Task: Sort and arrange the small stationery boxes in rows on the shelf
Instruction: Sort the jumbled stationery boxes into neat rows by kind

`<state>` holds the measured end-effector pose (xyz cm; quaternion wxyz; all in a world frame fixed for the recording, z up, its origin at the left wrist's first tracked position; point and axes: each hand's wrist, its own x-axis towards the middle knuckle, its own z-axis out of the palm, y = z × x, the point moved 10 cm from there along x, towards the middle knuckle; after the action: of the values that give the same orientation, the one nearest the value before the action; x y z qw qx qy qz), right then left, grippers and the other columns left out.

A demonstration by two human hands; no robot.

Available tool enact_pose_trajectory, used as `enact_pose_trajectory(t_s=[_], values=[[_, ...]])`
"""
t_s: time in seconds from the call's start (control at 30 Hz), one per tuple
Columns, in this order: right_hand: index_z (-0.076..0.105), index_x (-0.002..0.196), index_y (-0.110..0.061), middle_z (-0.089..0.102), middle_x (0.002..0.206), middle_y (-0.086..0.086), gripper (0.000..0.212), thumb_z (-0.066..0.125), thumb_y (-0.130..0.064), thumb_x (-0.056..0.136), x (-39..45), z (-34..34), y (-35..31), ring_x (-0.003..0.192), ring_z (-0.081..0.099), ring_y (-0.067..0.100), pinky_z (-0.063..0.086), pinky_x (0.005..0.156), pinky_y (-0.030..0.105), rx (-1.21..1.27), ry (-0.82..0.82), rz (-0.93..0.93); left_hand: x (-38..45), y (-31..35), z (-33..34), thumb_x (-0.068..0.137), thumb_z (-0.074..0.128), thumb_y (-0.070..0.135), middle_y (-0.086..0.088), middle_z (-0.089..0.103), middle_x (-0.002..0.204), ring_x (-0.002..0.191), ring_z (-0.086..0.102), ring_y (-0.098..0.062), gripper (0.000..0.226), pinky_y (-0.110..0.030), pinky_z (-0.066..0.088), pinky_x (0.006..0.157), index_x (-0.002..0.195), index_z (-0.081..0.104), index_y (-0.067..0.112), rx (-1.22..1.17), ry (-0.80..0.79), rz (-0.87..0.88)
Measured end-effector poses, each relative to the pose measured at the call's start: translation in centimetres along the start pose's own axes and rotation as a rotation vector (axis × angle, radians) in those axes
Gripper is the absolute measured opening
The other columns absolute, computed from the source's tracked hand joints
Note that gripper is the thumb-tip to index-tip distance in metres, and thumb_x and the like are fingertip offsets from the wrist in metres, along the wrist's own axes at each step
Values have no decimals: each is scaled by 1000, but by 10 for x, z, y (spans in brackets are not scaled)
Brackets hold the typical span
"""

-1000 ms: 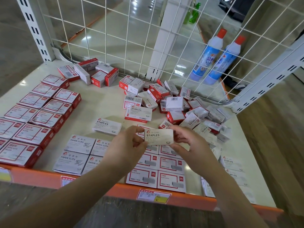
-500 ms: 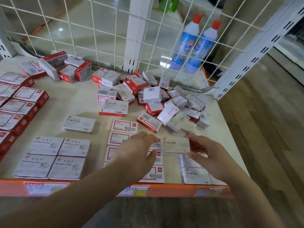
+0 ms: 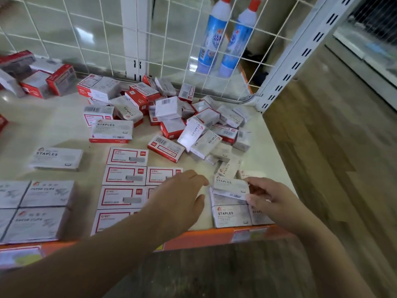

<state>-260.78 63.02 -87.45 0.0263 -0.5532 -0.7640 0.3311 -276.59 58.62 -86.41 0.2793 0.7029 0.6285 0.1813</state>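
A: Count them off for me. What sits on the shelf [image 3: 64, 125]?

B: Front row at seven o'clock, four grey paper-clip boxes [image 3: 48, 193] in a two-by-two block, the left pair cut off by the frame edge. Next to them, red-bordered staple boxes [image 3: 124, 175] laid flat in two columns; six show, and the left forearm hides parts of the lower ones.

A: And the white ones?

B: Two lone white STAPLES boxes [image 3: 56, 158] off at nine and ten o'clock, lying flat. The heap [image 3: 193, 117] at twelve to one o'clock is too jumbled and blurred to count.

A: Where is the box in play?

B: At four o'clock, near the front edge. The held STAPLES box [image 3: 231, 186] lies with its long axis running left to right, print reading upright to the person, its near edge tipped onto the white front box [image 3: 232, 216] below it.

A: Fingers?

B: The right hand [image 3: 272, 201] pinches the box's right end, thumb and fingertips curled on it. The left hand [image 3: 180, 201] hovers just beside its left end, fingers loosely spread, gripping nothing.

A: Anything behind?

B: Two blue bottles [image 3: 211, 39] with red caps stand beyond the wire grid [image 3: 103, 39] at one o'clock, tops cut off. The neighbouring white box under the right hand is mostly hidden.
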Motion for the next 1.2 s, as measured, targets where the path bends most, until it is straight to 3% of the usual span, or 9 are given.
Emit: enact_pose_trajectory(t_s=[0.13, 0.27, 0.33, 0.5, 0.73, 0.9, 1.03, 1.2], values=[[56, 112, -31, 61, 109, -12, 21, 50, -30, 92, 6, -3, -9, 96, 58, 9, 48, 72, 20, -17, -2, -6, 2, -2, 3, 96, 42, 32, 17, 42, 134, 120, 41, -2, 36, -16, 33, 93, 132, 41, 34, -6, -1, -11], [51, 128, -21, 50, 93, -24, 34, 50, -23, 95, 11, -4, -10, 83, 52, 3, 44, 60, 11, -117, 5, 9, 4, -3, 4, 96, 42, 33, 16, 42, 136, 121, 42, -4, 36, -18, 36, 94, 133, 41, 34, -2, -7, -21], [51, 129, -20, 54, 97, -18, 35, 50, -24, 95, 16, -4, -12, 78, 50, 2, 43, 57, 10, -160, 17, -6, 5, -4, 4, 96, 42, 33, 15, 42, 137, 121, 43, -5, 37, -18, 38, 94, 133, 41, 32, -4, -12, -28], [57, 120, -16, 59, 105, -2, 28, 52, -25, 93, 28, -7, -16, 85, 52, 11, 38, 62, 9, -230, 68, -56, 6, -5, 4, 97, 41, 31, 13, 42, 137, 121, 43, -6, 37, -19, 39, 94, 134, 41, 31, -5, -23, -29], [53, 128, -14, 52, 95, -2, 36, 55, -22, 93, 40, -11, -17, 83, 48, 10, 36, 63, 10, -222, 108, -88, 12, 0, 12, 97, 41, 30, 13, 34, 146, 131, 34, -7, 44, -22, 32, 103, 140, 34, 29, -5, -82, -6], [55, 127, -14, 50, 89, -4, 37, 59, -19, 90, 50, -14, -18, 82, 50, 12, 34, 72, 15, -190, 102, -95, 12, 1, 13, 97, 42, 29, 13, 34, 145, 129, 35, -5, 43, -20, 32, 101, 140, 35, 28, -10, -69, 7], [58, 124, -16, 46, 83, -10, 36, 59, -12, 88, 48, -16, -20, 72, 47, 4, 36, 64, 7, -202, 67, -134, 13, 0, 12, 98, 40, 29, 11, 31, 147, 131, 34, -6, 46, -20, 33, 101, 142, 31, 26, 2, -67, 4], [61, 121, -17, 43, 83, -9, 34, 59, -10, 88, 46, -16, -20, 73, 48, 5, 38, 69, 10, -191, 60, -131, 15, 7, 19, 98, 38, 28, 11, 20, 152, 136, 27, -7, 50, -21, 30, 105, 146, 23, 25, 21, -114, 30]])
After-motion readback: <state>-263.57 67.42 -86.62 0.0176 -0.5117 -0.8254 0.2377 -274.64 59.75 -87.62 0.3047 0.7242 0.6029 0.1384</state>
